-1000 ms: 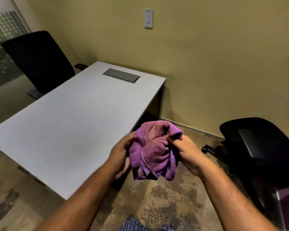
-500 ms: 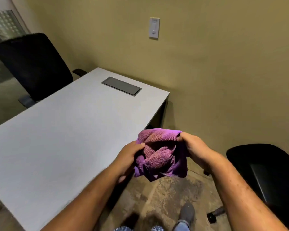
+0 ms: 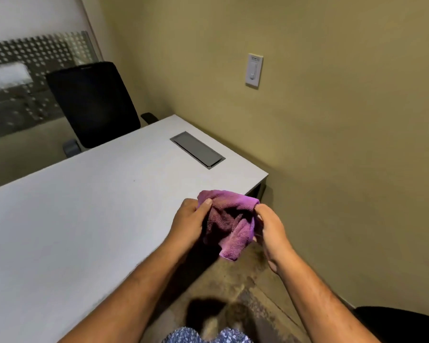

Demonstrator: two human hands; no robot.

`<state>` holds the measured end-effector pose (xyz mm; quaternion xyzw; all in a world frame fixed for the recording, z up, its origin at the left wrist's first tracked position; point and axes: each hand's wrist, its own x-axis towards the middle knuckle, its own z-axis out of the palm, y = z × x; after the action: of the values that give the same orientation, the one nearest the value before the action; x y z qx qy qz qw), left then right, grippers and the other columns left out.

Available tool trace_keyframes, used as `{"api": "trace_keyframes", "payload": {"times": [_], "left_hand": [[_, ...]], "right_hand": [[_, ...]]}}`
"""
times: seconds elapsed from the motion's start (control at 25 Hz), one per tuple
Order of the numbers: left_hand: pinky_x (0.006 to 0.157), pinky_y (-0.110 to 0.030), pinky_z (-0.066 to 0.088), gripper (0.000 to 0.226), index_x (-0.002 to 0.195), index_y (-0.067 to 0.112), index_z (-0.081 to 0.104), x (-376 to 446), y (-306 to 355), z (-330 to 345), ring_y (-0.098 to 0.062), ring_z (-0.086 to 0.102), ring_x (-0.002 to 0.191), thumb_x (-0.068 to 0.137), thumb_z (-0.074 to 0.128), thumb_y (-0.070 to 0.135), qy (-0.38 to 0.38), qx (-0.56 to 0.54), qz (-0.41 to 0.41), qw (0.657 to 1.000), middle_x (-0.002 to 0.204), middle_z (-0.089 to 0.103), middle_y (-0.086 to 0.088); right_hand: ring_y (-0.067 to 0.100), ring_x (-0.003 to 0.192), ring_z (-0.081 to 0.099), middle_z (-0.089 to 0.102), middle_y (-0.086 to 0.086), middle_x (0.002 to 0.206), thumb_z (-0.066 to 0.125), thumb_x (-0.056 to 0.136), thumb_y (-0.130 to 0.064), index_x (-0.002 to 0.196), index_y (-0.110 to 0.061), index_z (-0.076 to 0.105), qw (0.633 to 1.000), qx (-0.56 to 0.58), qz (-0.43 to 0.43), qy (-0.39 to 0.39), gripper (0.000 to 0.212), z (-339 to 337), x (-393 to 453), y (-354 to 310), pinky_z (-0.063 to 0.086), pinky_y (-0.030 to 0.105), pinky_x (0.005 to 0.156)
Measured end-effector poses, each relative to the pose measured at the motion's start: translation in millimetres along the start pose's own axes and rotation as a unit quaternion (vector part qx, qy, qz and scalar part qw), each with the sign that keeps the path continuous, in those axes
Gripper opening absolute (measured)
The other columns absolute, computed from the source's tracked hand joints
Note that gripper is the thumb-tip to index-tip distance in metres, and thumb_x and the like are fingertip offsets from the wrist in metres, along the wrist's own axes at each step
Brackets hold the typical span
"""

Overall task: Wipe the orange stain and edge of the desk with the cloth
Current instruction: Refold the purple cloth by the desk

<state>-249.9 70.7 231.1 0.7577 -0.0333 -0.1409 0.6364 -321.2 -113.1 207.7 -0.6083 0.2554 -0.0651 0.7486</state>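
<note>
I hold a crumpled purple cloth (image 3: 229,224) between both hands, in the air over the right-hand edge of the white desk (image 3: 84,219). My left hand (image 3: 188,224) grips the cloth's left side with the thumb on top. My right hand (image 3: 270,227) pinches its right side. A loose corner of the cloth hangs down past the desk edge. No orange stain shows on the desk surface in this view; only a tiny dark speck lies near the middle.
A grey cable hatch (image 3: 197,149) is set into the desk's far end. A black office chair (image 3: 94,102) stands behind the desk, and another black chair (image 3: 401,323) sits at the lower right. The wall with a light switch (image 3: 254,70) is close on the right.
My view has shifted closer to the desk and more downward. Both hands, still holding the cloth, have moved from beside the desk to over its right edge, regripping the cloth.
</note>
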Motion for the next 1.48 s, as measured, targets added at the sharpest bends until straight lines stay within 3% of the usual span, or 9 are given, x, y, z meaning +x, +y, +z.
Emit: {"api": "trace_keyframes", "payload": {"times": [0.08, 0.24, 0.36, 0.48, 0.64, 0.8, 1.0, 1.28, 1.48], "left_hand": [[0.065, -0.03, 0.047, 0.034, 0.081, 0.008, 0.069, 11, 5, 5, -0.024, 0.061, 0.069, 0.105, 0.066, 0.032, -0.012, 0.003, -0.016, 1.0, 0.073, 0.069, -0.006], [0.096, -0.058, 0.06, 0.037, 0.123, 0.005, 0.063, 40, 21, 7, -0.047, 0.077, 0.106, 0.092, 0.083, 0.013, 0.04, -0.091, -0.043, 0.994, 0.113, 0.078, -0.029], [0.075, -0.043, 0.065, 0.042, 0.117, 0.016, 0.055, 69, 24, 0, -0.033, 0.077, 0.09, 0.089, 0.086, 0.012, 0.029, -0.064, -0.017, 0.997, 0.115, 0.074, -0.018], [0.057, -0.026, 0.054, 0.018, 0.103, 0.017, 0.062, 102, 21, -16, -0.017, 0.068, 0.071, 0.096, 0.079, 0.015, -0.022, -0.045, 0.031, 0.998, 0.088, 0.072, -0.004], [0.068, -0.028, 0.053, 0.027, 0.087, 0.017, 0.071, 151, 34, -25, -0.015, 0.062, 0.071, 0.1, 0.072, 0.04, -0.022, -0.045, -0.014, 0.999, 0.08, 0.07, 0.0], [0.064, -0.026, 0.05, 0.02, 0.086, 0.017, 0.07, 195, 43, -40, -0.013, 0.061, 0.071, 0.1, 0.073, 0.029, -0.027, -0.092, -0.057, 0.994, 0.078, 0.069, 0.003], [0.068, -0.039, 0.055, 0.035, 0.071, 0.018, 0.056, 236, 49, -75, -0.027, 0.061, 0.074, 0.103, 0.061, 0.005, -0.028, -0.212, -0.036, 0.976, 0.088, 0.069, -0.011], [0.058, -0.032, 0.052, 0.035, 0.068, 0.017, 0.052, 278, 53, -71, -0.014, 0.064, 0.063, 0.092, 0.063, -0.007, 0.041, -0.108, 0.049, 0.992, 0.097, 0.076, -0.001], [0.05, -0.035, 0.054, 0.03, 0.101, 0.028, 0.063, 302, 67, -69, -0.022, 0.06, 0.054, 0.099, 0.062, -0.002, 0.068, -0.011, 0.113, 0.991, 0.097, 0.077, 0.003]], "right_hand": [[0.014, 0.093, 0.075, 0.082, -0.001, 0.108, 0.059, 0.088, -0.055, 0.107, -0.03, 0.08, 0.997, 0.032, 0.009, -0.074, 0.038, -6, 10, -2, 0.051, 0.036, 0.08], [0.028, 0.123, 0.072, 0.077, 0.011, 0.131, 0.062, 0.097, -0.044, 0.131, -0.019, 0.071, 0.987, 0.043, -0.028, -0.15, 0.043, 7, 44, -11, 0.056, 0.043, 0.097], [0.03, 0.12, 0.075, 0.079, 0.014, 0.128, 0.054, 0.109, -0.02, 0.127, -0.014, 0.076, 0.987, 0.08, -0.025, -0.137, 0.029, 15, 78, -23, 0.061, 0.037, 0.089], [0.025, 0.106, 0.077, 0.081, 0.012, 0.115, 0.055, 0.105, -0.009, 0.114, -0.01, 0.081, 0.981, 0.129, -0.017, -0.143, 0.027, 16, 112, -39, 0.064, 0.031, 0.083], [0.021, 0.085, 0.075, 0.081, 0.01, 0.095, 0.058, 0.102, -0.004, 0.099, -0.013, 0.083, 0.982, 0.042, -0.046, -0.178, 0.027, 36, 155, -66, 0.061, 0.027, 0.072], [0.016, 0.092, 0.077, 0.084, 0.01, 0.104, 0.064, 0.101, -0.003, 0.105, -0.008, 0.085, 0.966, -0.085, -0.096, -0.225, 0.021, 60, 191, -95, 0.059, 0.023, 0.078], [0.015, 0.088, 0.063, 0.073, 0.018, 0.107, 0.072, 0.097, -0.001, 0.101, -0.019, 0.087, 0.962, -0.204, -0.176, -0.04, 0.024, 68, 238, -107, 0.049, 0.025, 0.077], [0.014, 0.076, 0.069, 0.076, -0.002, 0.083, 0.061, 0.104, -0.034, 0.095, -0.023, 0.076, 0.995, -0.089, -0.016, -0.041, 0.021, 108, 286, -98, 0.045, 0.034, 0.082], [0.019, 0.096, 0.076, 0.08, 0.011, 0.111, 0.058, 0.106, -0.042, 0.129, -0.017, 0.076, 0.979, 0.16, 0.091, -0.09, 0.039, 110, 320, -91, 0.062, 0.033, 0.084]]}}
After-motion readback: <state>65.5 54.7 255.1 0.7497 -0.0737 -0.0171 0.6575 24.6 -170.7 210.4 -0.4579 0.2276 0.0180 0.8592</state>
